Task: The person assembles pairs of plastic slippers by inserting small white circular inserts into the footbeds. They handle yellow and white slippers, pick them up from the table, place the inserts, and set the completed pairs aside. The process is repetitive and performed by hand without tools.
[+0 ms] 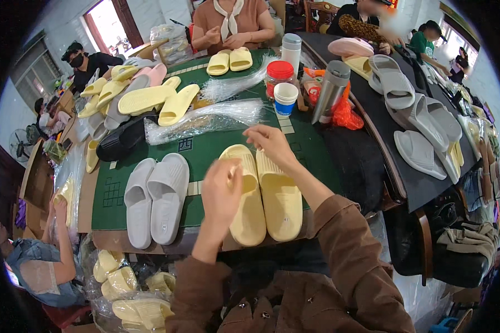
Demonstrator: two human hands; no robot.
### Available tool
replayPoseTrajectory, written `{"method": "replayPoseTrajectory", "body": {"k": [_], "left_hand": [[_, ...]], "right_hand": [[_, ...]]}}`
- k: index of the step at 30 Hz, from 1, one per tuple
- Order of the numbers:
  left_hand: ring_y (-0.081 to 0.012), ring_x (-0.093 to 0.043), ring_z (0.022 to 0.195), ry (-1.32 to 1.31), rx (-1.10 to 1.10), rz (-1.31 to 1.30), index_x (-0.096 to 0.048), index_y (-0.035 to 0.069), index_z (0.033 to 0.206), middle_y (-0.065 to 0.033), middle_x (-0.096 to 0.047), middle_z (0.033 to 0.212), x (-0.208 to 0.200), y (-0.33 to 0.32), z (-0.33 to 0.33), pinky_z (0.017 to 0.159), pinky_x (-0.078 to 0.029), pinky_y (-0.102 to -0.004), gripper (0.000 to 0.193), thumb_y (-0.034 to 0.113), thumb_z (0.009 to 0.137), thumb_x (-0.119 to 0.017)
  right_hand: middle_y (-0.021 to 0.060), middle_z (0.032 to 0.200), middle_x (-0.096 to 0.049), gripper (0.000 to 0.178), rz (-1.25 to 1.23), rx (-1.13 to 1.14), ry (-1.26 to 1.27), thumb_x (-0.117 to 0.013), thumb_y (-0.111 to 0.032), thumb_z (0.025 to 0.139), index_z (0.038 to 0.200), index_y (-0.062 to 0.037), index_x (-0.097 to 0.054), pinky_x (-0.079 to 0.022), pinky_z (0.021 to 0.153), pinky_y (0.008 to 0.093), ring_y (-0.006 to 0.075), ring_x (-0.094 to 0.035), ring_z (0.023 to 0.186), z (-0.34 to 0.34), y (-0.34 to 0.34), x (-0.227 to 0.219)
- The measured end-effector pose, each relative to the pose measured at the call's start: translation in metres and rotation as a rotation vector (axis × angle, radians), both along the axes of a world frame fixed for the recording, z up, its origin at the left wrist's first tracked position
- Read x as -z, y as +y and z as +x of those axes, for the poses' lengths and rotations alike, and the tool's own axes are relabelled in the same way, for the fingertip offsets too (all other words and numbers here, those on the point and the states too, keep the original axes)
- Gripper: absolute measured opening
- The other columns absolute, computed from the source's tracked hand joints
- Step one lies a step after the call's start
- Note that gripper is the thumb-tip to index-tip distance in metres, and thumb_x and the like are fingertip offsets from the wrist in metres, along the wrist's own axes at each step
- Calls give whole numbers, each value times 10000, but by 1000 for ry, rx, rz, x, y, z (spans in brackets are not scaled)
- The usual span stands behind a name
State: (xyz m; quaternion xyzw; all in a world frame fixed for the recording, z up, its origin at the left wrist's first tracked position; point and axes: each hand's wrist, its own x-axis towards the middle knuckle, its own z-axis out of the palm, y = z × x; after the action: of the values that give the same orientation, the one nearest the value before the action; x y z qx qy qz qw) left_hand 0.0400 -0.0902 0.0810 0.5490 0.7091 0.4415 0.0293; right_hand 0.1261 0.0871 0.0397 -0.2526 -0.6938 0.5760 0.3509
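A pair of pale yellow slide slippers [284, 206] lies side by side in front of me on the green table mat, toes pointing away. My left hand [222, 187] is curled over the left slipper's strap, partly hiding it. Above the toe of the right slipper, my right hand [271, 145] has its fingers pinched together. Anything in either pinch is too small to make out. To the left rests a pair of grey slide slippers [169, 191], toes also away from me. Beyond my hands lies a bundle of thin clear plastic strands [222, 114] on a plastic wrapper.
A heap of yellow, grey and black slippers [144, 100] covers the table's far left. A red-lidded jar [279, 75], paper cup [285, 100] and steel flask [331, 91] stand far right. Grey slippers [422, 125] pile on the dark side table. Bagged yellow slippers [141, 311] sit below left. Co-workers sit around.
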Motion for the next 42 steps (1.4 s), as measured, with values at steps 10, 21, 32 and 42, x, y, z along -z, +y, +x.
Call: {"method": "replayPoseTrajectory", "body": {"k": [10, 21, 32, 42], "left_hand": [[-119, -618, 741, -563, 296, -51, -588, -28, 1025, -82, -687, 881, 57, 103, -44, 668, -485, -267, 227, 139, 876, -625], [-65, -553, 682, -609, 136, 47, -650, -6, 923, -18, -633, 751, 55, 94, -43, 621, -432, -229, 123, 106, 891, -611], [-73, -538, 700, -713, 82, 131, -636, 8, 906, -10, -610, 767, 51, 90, -40, 649, -422, -227, 138, 139, 906, -591], [-76, -538, 705, -571, 99, 89, -638, -14, 872, -17, -616, 745, 55, 88, -35, 654, -442, -248, 147, 127, 883, -594]], "right_hand": [[51, 925, -602, 177, 139, 116, 76, -618, -141, 891, 989, -29, -713, -438, 800, 275, 150, -544, 921, -5, -2, 20], [44, 921, -615, 186, 89, 69, 145, -602, -62, 886, 1061, -22, -653, -468, 749, 259, 120, -590, 855, -2, -14, 12], [56, 998, -640, 135, 55, 155, 212, -597, -46, 887, 990, -3, -673, -477, 775, 251, 118, -599, 871, -3, -8, 18], [48, 985, -640, 191, 43, 85, 99, -621, -75, 877, 1048, -14, -678, -478, 798, 248, 108, -610, 879, -2, -9, 25]]}}
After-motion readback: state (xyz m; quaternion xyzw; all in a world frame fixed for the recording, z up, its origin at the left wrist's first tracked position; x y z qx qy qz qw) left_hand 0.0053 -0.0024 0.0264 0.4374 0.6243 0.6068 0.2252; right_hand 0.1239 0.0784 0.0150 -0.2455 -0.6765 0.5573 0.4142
